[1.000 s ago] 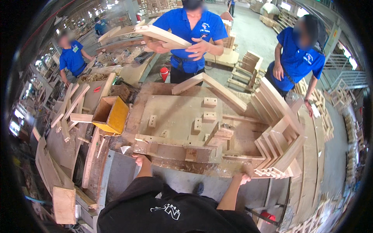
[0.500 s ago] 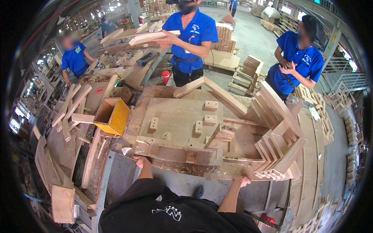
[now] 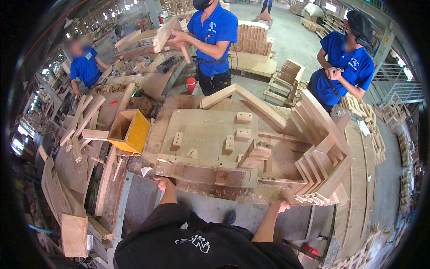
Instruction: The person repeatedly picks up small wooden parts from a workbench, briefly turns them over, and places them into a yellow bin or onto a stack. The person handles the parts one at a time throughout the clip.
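Observation:
My left hand (image 3: 165, 183) is closed on the near edge of a wooden workbench (image 3: 188, 186), left of centre. Further right, my right hand (image 3: 281, 206) is also curled at that edge, below the stacked frames; the bench hides part of its fingers. On the bench lies a flat jig board (image 3: 192, 130) bearing several small drilled wooden blocks (image 3: 243, 117). An angled wooden piece (image 3: 260, 105) lies behind the board. Several nested angled wooden frames (image 3: 329, 148) are stacked at the right end.
A yellow-sided wooden box (image 3: 136, 134) stands at the left, beside loose wooden strips (image 3: 87, 119). Across the bench, a person in blue (image 3: 215, 40) holds a wooden piece (image 3: 166, 33). Another person (image 3: 347, 62) stands at far right, a third (image 3: 85, 65) at far left.
The person opposite has shifted left and turned the wooden piece, one end now angled down. The person at right has brought both hands together lower. My hands stay at the bench edge.

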Motion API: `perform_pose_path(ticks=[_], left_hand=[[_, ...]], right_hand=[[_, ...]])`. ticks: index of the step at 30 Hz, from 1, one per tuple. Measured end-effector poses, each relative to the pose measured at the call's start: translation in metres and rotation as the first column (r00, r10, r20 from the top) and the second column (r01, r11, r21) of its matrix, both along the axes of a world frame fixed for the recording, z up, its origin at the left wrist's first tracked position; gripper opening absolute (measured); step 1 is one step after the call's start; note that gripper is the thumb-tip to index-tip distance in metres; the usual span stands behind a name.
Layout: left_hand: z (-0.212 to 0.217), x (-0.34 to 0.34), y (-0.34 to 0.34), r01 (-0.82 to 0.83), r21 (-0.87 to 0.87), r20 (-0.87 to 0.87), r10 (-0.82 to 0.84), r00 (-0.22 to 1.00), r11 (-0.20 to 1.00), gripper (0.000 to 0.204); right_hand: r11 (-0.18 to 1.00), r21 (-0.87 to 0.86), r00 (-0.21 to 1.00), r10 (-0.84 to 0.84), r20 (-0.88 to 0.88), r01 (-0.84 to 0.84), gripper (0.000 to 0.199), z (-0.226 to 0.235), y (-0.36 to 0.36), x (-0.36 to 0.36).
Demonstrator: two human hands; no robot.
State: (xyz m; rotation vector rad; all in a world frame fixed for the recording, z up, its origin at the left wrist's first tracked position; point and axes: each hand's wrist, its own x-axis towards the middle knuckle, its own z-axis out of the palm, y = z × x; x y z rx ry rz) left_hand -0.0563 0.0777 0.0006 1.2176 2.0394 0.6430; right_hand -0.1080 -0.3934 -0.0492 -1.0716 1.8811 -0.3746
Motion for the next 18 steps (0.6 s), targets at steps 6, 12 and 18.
perform_pose_path(ticks=[6, 12, 18], left_hand=[[-0.004, -0.003, 0.005, -0.018, 0.031, -0.037, 0.020, 0.999, 0.999, 0.084], [-0.004, -0.002, 0.005, -0.047, 0.113, -0.032, 0.050, 0.998, 0.993, 0.083], [-0.003, 0.001, 0.000, -0.016, 0.126, -0.044, 0.021, 0.999, 0.992, 0.081]], right_hand=[[1.000, 0.014, 1.000, -0.005, 0.020, 0.004, 0.035, 0.003, 0.007, 0.003], [1.000, 0.024, 1.000, 0.000, 0.006, 0.000, 0.037, 0.014, 0.011, 0.005], [0.994, 0.047, 0.989, -0.103, 0.107, 0.099, 0.046, 0.013, 0.005, 0.002]])
